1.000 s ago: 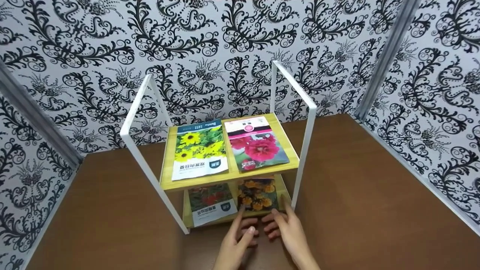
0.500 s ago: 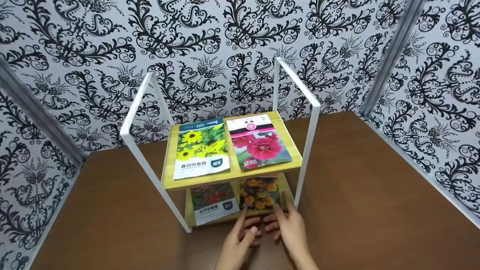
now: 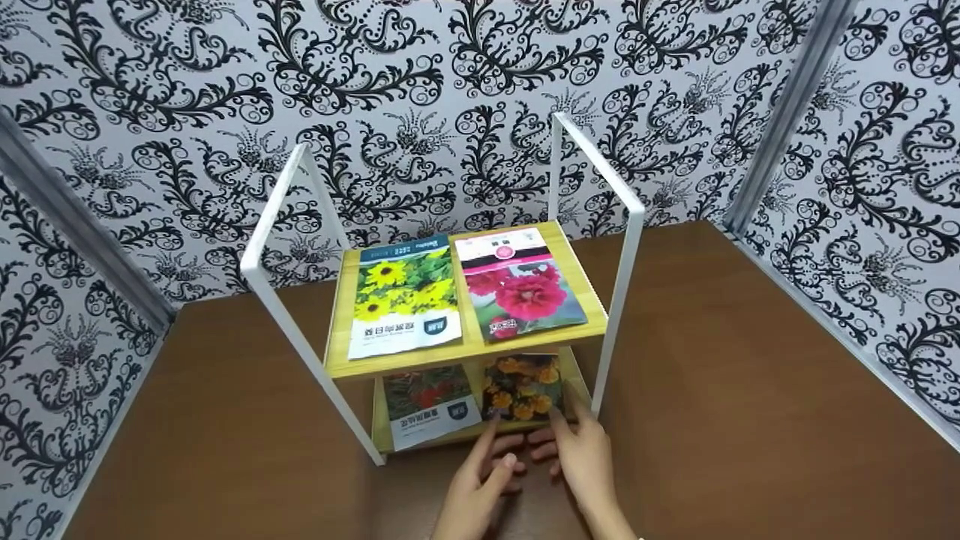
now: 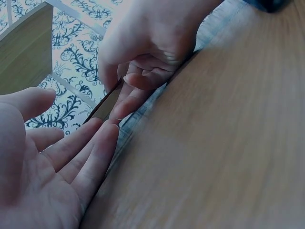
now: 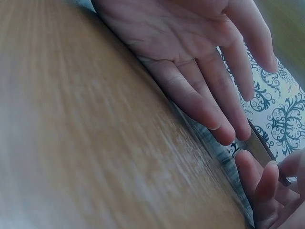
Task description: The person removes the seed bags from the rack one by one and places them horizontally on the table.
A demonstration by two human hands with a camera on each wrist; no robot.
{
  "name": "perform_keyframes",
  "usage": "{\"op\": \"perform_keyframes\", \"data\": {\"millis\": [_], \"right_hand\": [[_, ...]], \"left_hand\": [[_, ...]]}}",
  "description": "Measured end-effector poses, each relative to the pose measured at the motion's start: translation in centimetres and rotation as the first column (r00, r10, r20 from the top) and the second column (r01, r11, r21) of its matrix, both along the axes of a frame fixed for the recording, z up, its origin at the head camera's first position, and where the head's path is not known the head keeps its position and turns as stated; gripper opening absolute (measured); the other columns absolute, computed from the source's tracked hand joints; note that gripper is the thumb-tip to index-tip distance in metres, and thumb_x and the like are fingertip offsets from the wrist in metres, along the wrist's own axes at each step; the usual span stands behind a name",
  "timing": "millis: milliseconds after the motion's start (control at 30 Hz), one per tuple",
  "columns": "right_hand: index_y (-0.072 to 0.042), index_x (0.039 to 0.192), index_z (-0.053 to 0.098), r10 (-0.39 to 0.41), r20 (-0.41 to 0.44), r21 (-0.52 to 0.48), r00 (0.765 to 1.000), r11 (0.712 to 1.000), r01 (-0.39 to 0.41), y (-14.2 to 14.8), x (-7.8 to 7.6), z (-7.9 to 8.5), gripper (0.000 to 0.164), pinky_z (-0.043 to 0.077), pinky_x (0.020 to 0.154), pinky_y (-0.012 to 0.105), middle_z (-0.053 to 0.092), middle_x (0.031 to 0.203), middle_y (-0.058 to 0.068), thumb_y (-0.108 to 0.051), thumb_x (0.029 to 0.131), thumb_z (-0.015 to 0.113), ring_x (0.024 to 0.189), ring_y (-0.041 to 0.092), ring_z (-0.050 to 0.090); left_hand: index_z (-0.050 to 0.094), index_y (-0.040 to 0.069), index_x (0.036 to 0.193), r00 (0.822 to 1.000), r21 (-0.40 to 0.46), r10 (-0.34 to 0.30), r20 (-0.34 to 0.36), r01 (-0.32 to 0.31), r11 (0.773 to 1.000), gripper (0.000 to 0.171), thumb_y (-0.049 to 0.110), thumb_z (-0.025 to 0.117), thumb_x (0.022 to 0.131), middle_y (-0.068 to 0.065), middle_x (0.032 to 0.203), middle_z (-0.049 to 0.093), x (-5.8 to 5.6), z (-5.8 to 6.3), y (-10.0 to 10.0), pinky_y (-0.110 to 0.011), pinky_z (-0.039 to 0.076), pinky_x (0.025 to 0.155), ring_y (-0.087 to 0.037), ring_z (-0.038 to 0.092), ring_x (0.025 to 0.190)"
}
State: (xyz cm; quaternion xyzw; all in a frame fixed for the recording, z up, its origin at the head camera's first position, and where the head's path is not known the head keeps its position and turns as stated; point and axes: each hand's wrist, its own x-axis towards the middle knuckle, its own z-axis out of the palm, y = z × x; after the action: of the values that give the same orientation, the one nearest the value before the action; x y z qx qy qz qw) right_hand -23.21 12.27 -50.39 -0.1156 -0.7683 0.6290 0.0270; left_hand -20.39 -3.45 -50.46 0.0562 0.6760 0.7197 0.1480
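left hand (image 3: 478, 478) and right hand (image 3: 587, 456), fingers loosely extended, are at the orange-flowered packet's (image 3: 523, 385) near edge (on the lower shelf (image 3: 568, 366)).

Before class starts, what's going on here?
A person's left hand and right hand are at the near corners of a flat, dark, orange-flowered packet on the lower yellow wooden shelf; neither grip looks closed, and contact is unclear. A flat red-flowered packet lies beside it, with a yellow-flowered packet and pink-flowered packet above.
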Motion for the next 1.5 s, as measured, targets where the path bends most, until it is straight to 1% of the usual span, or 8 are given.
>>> {"op": "perform_keyframes", "data": {"millis": [233, 467, 733, 900, 1033, 1233, 1400, 1500], "right_hand": [[-0.009, 0.143, 0.016, 0.006, 0.018, 0.003, 1.000, 1.000, -0.006, 0.3, 0.6, 0.3, 0.057, 0.047, 0.041, 0.037, 0.066, 0.070, 0.006, -0.021, 0.094, 0.042, 0.050, 0.023, 0.060], [-0.011, 0.142, 0.020, -0.015, -0.010, -0.062, 1.000, 0.998, 0.015, 0.6, 1.3, 0.6, 0.055, 0.049, 0.044, 0.036, 0.065, 0.071, 0.011, -0.011, 0.091, 0.040, 0.056, 0.024, 0.061], [-0.011, 0.143, 0.020, -0.028, -0.005, -0.146, 1.000, 0.989, 0.027, 0.9, 2.2, 0.7, 0.058, 0.050, 0.048, 0.036, 0.061, 0.068, 0.013, -0.006, 0.089, 0.040, 0.054, 0.026, 0.059], [-0.003, 0.142, 0.015, -0.034, -0.013, -0.198, 0.999, 0.980, 0.031, 0.8, 3.1, 0.9, 0.061, 0.049, 0.047, 0.034, 0.059, 0.066, 0.013, -0.004, 0.087, 0.040, 0.051, 0.023, 0.057], [0.002, 0.141, 0.012, -0.039, -0.012, -0.219, 0.999, 0.975, 0.036, 0.8, 3.7, 1.2, 0.063, 0.048, 0.045, 0.032, 0.059, 0.064, 0.011, -0.003, 0.085, 0.040, 0.049, 0.020, 0.056], [-0.007, 0.143, 0.013, -0.017, -0.008, -0.265, 1.000, 0.964, 0.014, 1.0, 4.6, 1.4, 0.064, 0.047, 0.042, 0.032, 0.058, 0.061, 0.011, -0.002, 0.085, 0.041, 0.046, 0.020, 0.054], [-0.010, 0.143, 0.014, -0.014, -0.009, -0.324, 1.000, 0.946, 0.010, 1.2, 5.5, 1.2, 0.064, 0.046, 0.040, 0.031, 0.057, 0.057, 0.012, 0.000, 0.084, 0.036, 0.043, 0.020, 0.053], [-0.008, 0.143, 0.015, -0.007, -0.005, -0.342, 1.000, 0.940, 0.005, 1.4, 5.9, 1.0, 0.063, 0.046, 0.040, 0.030, 0.056, 0.056, 0.012, 0.001, 0.084, 0.034, 0.043, 0.019, 0.053]], "left_hand": [[0.017, 0.012, 0.144, 1.000, 0.019, 0.025, -0.001, -0.025, 1.000, 0.065, 0.031, 0.051, 0.091, -0.012, 0.127, 0.047, 0.3, 0.2, 0.3, -0.033, 0.051, 0.072, -0.020, 0.057, 0.095], [0.012, 0.006, 0.143, 0.999, 0.030, 0.032, 0.013, -0.032, 0.999, 0.068, 0.030, 0.050, 0.092, -0.017, 0.127, 0.045, 0.5, 0.1, 0.4, -0.035, 0.051, 0.071, -0.022, 0.057, 0.095], [0.012, 0.007, 0.144, 0.998, -0.013, 0.064, 0.005, -0.064, 0.998, 0.068, 0.029, 0.050, 0.092, -0.016, 0.123, 0.048, 0.8, 0.3, 0.5, -0.034, 0.052, 0.069, -0.021, 0.059, 0.091], [0.006, -0.001, 0.142, 0.997, 0.014, 0.080, -0.012, -0.080, 0.997, 0.074, 0.029, 0.050, 0.092, -0.019, 0.120, 0.050, 1.2, 0.6, 0.4, -0.034, 0.052, 0.070, -0.024, 0.060, 0.091], [-0.001, -0.001, 0.142, 0.998, 0.063, 0.060, -0.020, -0.059, 0.996, 0.076, 0.029, 0.049, 0.092, -0.021, 0.120, 0.050, 1.3, 0.7, 0.2, -0.036, 0.052, 0.070, -0.026, 0.059, 0.093], [0.002, 0.007, 0.144, 0.999, 0.080, 0.052, -0.015, -0.051, 0.996, 0.075, 0.029, 0.051, 0.091, -0.016, 0.117, 0.054, 1.5, 0.6, 0.0, -0.037, 0.052, 0.067, -0.026, 0.060, 0.090], [0.004, 0.006, 0.143, 0.999, 0.115, 0.038, -0.005, -0.037, 0.993, 0.073, 0.026, 0.051, 0.091, -0.016, 0.111, 0.057, 1.9, 0.2, -0.4, -0.038, 0.052, 0.063, -0.028, 0.061, 0.086], [0.008, 0.004, 0.143, 1.000, 0.103, 0.026, -0.009, -0.025, 0.994, 0.070, 0.026, 0.051, 0.092, -0.015, 0.104, 0.061, 2.0, 0.0, -0.7, -0.038, 0.052, 0.062, -0.029, 0.061, 0.083]]}}
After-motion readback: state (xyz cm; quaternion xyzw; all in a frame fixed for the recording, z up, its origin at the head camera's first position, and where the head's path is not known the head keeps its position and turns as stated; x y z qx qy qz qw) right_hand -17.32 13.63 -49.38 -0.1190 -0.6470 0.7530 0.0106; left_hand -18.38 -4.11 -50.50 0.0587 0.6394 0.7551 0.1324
